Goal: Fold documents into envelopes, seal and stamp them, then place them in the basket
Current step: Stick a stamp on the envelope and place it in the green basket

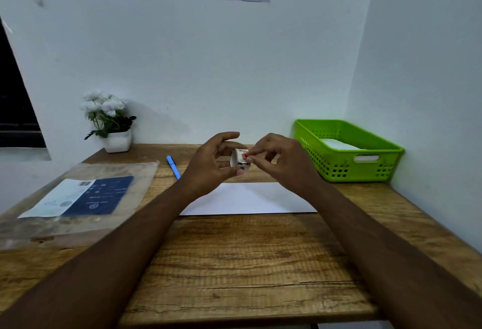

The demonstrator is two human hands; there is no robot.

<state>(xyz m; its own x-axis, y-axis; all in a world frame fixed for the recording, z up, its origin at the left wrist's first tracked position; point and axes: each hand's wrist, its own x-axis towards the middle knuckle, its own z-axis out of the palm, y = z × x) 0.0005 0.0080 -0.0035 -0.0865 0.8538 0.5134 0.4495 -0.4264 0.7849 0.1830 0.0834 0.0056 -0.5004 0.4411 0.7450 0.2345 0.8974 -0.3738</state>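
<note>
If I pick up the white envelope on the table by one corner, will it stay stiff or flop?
It would probably droop a bit: the white envelope looks thin and lies completely flat on the table. It's likely very light, so a small push should slide it across the wood. Lifting its flat edge might be fiddly.

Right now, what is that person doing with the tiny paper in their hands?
A person is holding a small stamp up above the wooden desk. The left hand grips it between thumb and fingers, while the right hand pinches its edge, perhaps to peel it. A white envelope lies flat on the desk just below the hands, and no stamp shows on it. The green basket at the right holds something white.
</note>
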